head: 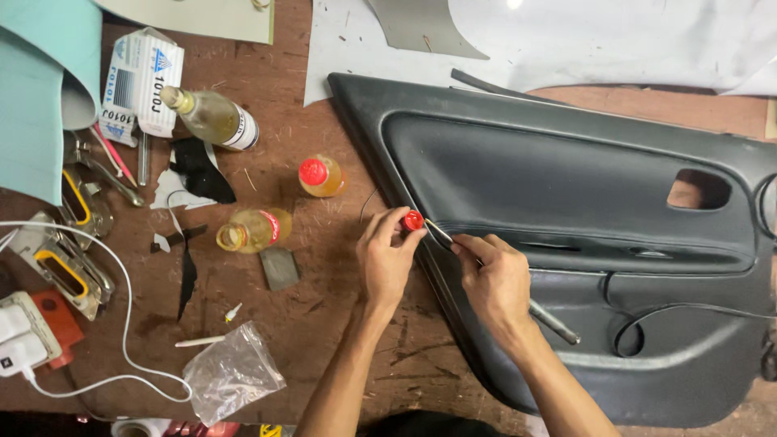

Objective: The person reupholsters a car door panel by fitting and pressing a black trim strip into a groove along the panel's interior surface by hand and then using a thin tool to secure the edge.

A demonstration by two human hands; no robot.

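A big black car door panel lies across the right side of the brown worktop. At its left edge, the left hand pinches a small red cap between fingers and thumb. Just beside it, the right hand has its fingers clenched round a thin brush, its tip near the cap. Left of the hands stand an open bottle and a red-capped bottle.

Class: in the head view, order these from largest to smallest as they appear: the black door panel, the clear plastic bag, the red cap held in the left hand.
1. black door panel
2. clear plastic bag
3. red cap in the left hand
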